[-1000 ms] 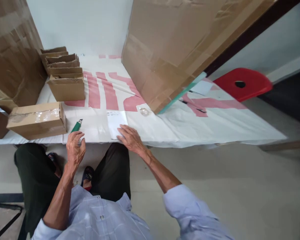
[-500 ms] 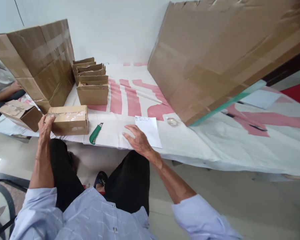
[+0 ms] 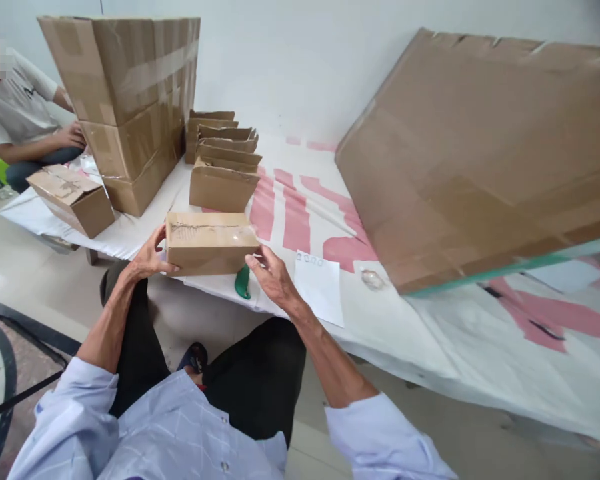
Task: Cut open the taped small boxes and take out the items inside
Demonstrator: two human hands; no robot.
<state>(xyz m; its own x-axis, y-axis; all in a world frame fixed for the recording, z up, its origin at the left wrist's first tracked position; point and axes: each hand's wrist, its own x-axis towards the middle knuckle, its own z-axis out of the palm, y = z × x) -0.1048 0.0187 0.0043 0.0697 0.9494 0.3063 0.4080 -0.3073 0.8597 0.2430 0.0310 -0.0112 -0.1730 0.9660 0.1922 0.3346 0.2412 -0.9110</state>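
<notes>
Brown carton (image 3: 213,245), left of frame centre, has its long axis running left to right, seam upward; half-curled left hand (image 3: 148,260) and right hand (image 3: 276,278) hold its ends.

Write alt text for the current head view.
A bare left hand grips one end of a taped cardboard box, the right hand at its other end, by the edge of a white-covered table. A green tool is partly hidden by the box, and a white sheet lies to its right. Open boxes stand behind; another person, far left.
</notes>
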